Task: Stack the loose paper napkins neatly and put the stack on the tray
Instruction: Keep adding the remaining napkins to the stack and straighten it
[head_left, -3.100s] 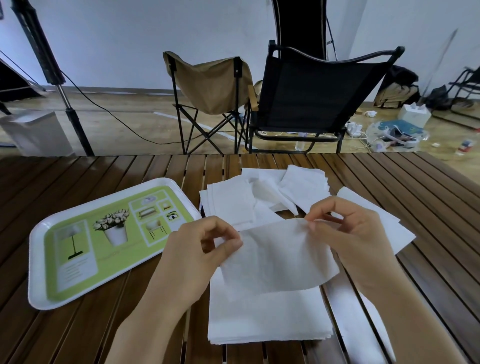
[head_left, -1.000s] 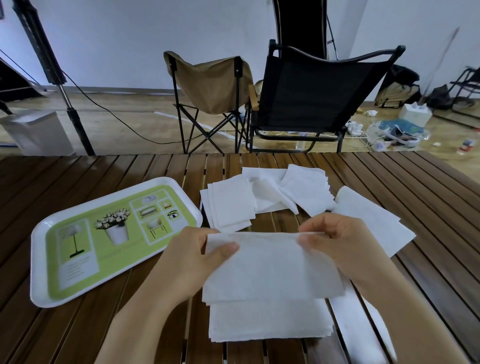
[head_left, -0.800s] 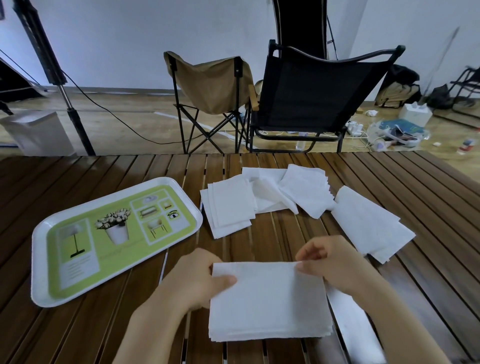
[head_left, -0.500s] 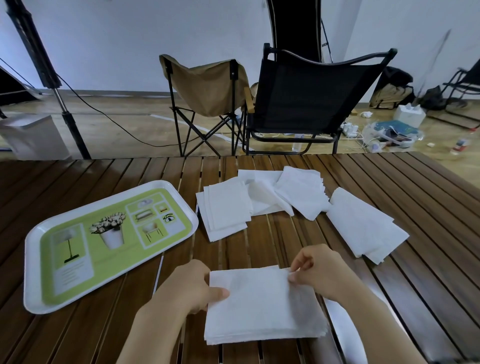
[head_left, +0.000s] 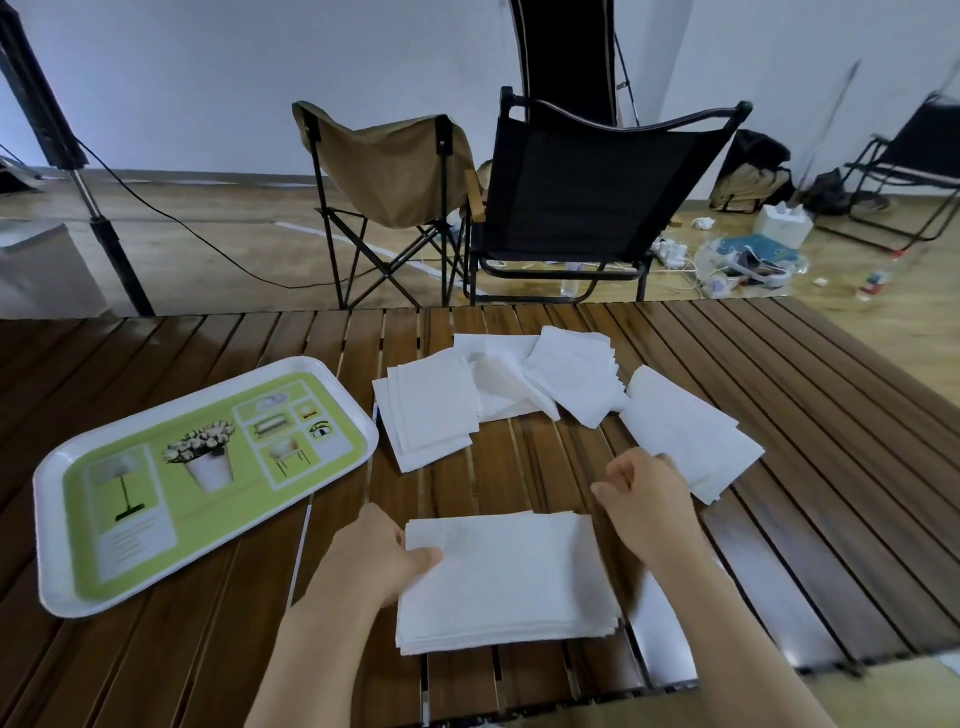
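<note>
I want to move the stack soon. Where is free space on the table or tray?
The tray carries nothing. Bare wood lies between the stack and the loose napkins, and along the table's far right. The napkins crowd the middle, and both hands flank the stack.

Recording studio, light stand (head_left: 98, 228), folding chairs (head_left: 582, 202)

white napkin stack (head_left: 506, 577) squared, loose napkins (head_left: 524, 387) beyond; green tray (head_left: 202, 478) bare
</note>
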